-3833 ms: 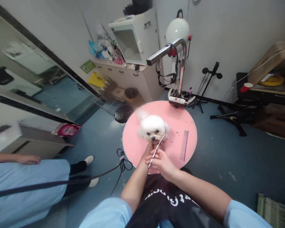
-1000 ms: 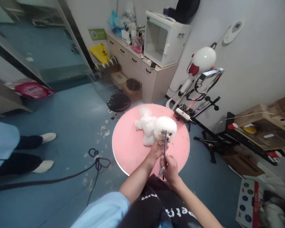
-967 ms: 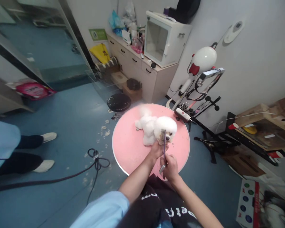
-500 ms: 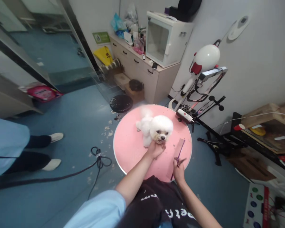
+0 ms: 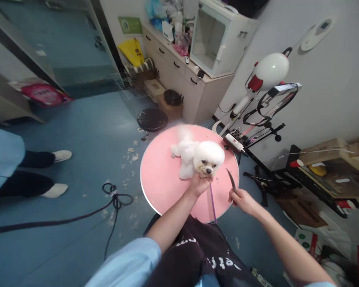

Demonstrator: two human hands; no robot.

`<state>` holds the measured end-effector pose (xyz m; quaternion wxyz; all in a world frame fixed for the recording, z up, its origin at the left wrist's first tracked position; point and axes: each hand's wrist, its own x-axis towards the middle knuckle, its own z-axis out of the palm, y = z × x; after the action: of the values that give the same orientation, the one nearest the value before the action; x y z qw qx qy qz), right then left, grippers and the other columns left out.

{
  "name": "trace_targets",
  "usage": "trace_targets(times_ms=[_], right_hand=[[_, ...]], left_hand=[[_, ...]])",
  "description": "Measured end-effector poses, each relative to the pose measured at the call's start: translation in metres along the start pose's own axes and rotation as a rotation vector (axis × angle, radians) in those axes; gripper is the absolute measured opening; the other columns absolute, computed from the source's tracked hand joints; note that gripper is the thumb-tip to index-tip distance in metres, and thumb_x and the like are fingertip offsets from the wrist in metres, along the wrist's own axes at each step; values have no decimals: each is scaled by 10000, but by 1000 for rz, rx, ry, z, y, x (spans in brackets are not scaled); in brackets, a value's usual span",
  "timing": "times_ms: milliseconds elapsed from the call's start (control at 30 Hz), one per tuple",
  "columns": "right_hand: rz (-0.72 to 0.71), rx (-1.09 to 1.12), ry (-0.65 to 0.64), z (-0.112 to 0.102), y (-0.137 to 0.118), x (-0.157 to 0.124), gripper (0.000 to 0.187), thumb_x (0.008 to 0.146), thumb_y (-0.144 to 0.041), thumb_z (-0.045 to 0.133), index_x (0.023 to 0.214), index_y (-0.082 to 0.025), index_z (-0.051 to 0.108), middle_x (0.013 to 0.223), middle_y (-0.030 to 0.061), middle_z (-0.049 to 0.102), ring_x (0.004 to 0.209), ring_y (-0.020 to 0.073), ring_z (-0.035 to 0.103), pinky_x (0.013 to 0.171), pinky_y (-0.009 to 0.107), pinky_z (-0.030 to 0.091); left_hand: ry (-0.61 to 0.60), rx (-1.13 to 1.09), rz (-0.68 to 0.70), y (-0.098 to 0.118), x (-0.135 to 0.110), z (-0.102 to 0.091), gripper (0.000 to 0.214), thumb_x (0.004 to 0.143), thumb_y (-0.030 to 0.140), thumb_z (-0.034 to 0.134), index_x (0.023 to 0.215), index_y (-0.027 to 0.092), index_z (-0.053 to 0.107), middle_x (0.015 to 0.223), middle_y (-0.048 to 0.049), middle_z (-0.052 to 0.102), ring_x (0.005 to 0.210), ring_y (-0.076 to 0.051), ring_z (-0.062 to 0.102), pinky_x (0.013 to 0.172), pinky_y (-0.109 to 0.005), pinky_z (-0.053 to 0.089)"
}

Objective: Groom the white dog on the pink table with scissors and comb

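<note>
A fluffy white dog (image 5: 194,157) stands on a round pink table (image 5: 158,179), its rounded head turned toward me. My left hand (image 5: 201,184) is closed at the dog's chin and holds it from below. A purple-spined comb (image 5: 213,205) runs from beside those fingers down to the table's near edge; whether the left fingers also grip it I cannot tell. To the right, over the table's edge, my right hand (image 5: 241,199) is closed around curved scissors (image 5: 231,181). Their blades point up and away from me, apart from the dog.
A white hair clipper (image 5: 233,142) sits at the table's far right edge beside a dryer (image 5: 271,71) on a stand. A black stool (image 5: 152,119) is behind the table. Another person's shoes (image 5: 56,190) and a dark cord (image 5: 77,217) are at the left.
My right hand has moved right, away from the comb, with the scissors now raised. The comb now lies nearer my left hand. The dog's head has shifted slightly, still held at the chin.
</note>
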<state>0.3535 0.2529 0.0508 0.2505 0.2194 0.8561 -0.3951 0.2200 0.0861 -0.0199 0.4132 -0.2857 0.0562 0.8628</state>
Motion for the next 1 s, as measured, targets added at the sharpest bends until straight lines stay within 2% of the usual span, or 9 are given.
trace_targets(times_ms=[67, 133, 200, 233, 367, 533, 667, 800, 1000], right_hand=[[-76, 208, -294, -16, -24, -14, 351, 920, -511, 524, 853, -168, 558, 737, 51, 698, 665, 155, 666, 663, 264, 493], [-110, 418, -582, -23, -43, -24, 440, 809, -512, 719, 1022, -158, 571, 887, 85, 731, 793, 168, 703, 712, 264, 514], [-104, 559, -753, -22, -55, -28, 586, 678, -409, 870, 1118, -159, 573, 1001, 108, 728, 869, 176, 713, 729, 253, 526], [-96, 606, -781, -20, -58, -27, 598, 645, -358, 900, 1110, -154, 584, 1001, 107, 727, 851, 170, 716, 717, 245, 531], [-81, 740, -718, -10, -59, -20, 488, 660, -316, 898, 1013, -129, 618, 877, 76, 733, 712, 138, 714, 666, 228, 554], [-67, 812, -664, -10, -56, -17, 522, 623, -336, 912, 1009, -120, 635, 880, 81, 739, 694, 144, 725, 599, 195, 566], [-65, 839, -647, -9, -54, -18, 518, 609, -321, 912, 1001, -119, 639, 865, 71, 739, 681, 136, 723, 575, 176, 561], [-68, 841, -628, -7, -54, -15, 524, 616, -325, 900, 1016, -121, 632, 870, 67, 732, 678, 130, 715, 590, 184, 561], [-37, 806, -621, -4, -57, -15, 528, 595, -306, 908, 1004, -128, 627, 834, 59, 724, 641, 127, 698, 569, 188, 543]], left_hand=[[1, -13, -19, -3, -3, 4, 269, 968, 135, 367, 937, 90, 630, 886, -99, 685, 768, -189, 649, 608, -288, 506], [-38, -51, -45, -5, -5, 6, 288, 978, 146, 360, 963, 81, 640, 892, -100, 688, 776, -177, 654, 627, -283, 520], [-61, -90, -56, -7, -6, 7, 304, 984, 150, 355, 945, 78, 648, 864, -96, 688, 744, -153, 650, 652, -275, 531], [-63, -108, -53, -8, -6, 8, 312, 988, 152, 353, 922, 80, 650, 846, -91, 689, 728, -144, 649, 664, -275, 536], [-77, -154, -63, -10, -6, 9, 369, 1009, 161, 313, 898, 89, 658, 855, -84, 706, 742, -145, 671, 719, -292, 552], [-111, -157, -89, -10, -5, 8, 391, 1020, 206, 298, 955, 82, 663, 901, -88, 709, 763, -146, 676, 767, -311, 559], [-110, -162, -95, -11, -5, 6, 313, 996, 190, 343, 986, 94, 641, 881, -78, 694, 752, -132, 661, 730, -275, 550], [-86, -142, -96, -11, -6, 6, 299, 992, 193, 334, 1017, 115, 622, 854, -72, 676, 766, -147, 661, 725, -288, 556], [-94, -138, -66, -12, -6, 6, 299, 952, 87, 345, 1097, 143, 600, 792, -40, 648, 660, -117, 623, 674, -252, 541]])
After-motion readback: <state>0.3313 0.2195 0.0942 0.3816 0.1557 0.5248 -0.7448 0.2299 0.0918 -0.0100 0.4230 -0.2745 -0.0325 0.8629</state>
